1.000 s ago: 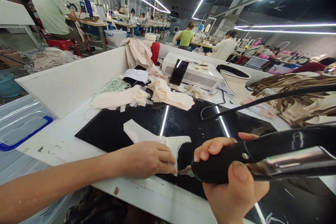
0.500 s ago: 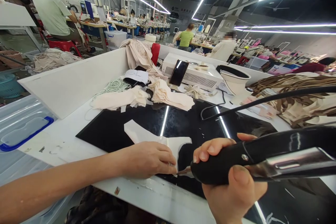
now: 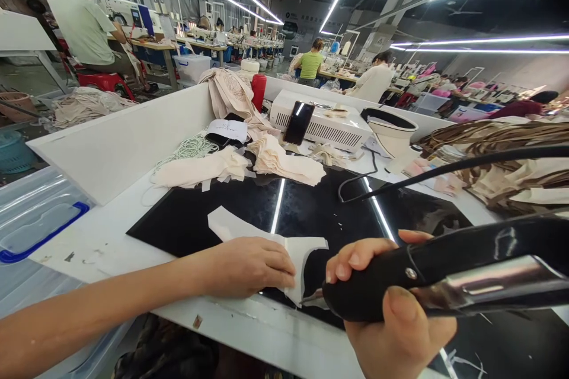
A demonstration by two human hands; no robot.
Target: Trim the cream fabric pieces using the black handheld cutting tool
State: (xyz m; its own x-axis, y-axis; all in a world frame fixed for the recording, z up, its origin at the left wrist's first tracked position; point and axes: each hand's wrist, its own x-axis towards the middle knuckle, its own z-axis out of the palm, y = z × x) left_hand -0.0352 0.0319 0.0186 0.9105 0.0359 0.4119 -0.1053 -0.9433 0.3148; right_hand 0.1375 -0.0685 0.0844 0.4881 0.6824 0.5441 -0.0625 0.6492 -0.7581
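Observation:
A white fabric piece (image 3: pixel 242 228), curved and cut to shape, lies on a glossy black board (image 3: pixel 186 213). My left hand (image 3: pixel 253 266) rests over its middle, bent fingers holding it near the narrow lower end; the thumb is hidden. My right hand (image 3: pixel 395 308) is closed round the black handle of a corded hot knife (image 3: pixel 373 284), which has a metal lever along its side. The knife's thin metal tip meets the lower edge of the fabric, just right of my left fingertips.
Behind the board lie stacks of cream fabric pieces (image 3: pixel 284 160), green cord (image 3: pixel 191 148), a phone (image 3: pixel 299 122) and a white vented box (image 3: pixel 331 124). The knife's black cable (image 3: pixel 462 167) arches across the right. Brown-edged strips (image 3: pixel 502 142) are heaped there. A low white partition (image 3: pixel 120 142) borders the left.
My left fingertips have drawn back slightly from the fabric's lower corner, so more of it shows. The knife tip remains at that edge. The view has shifted a little.

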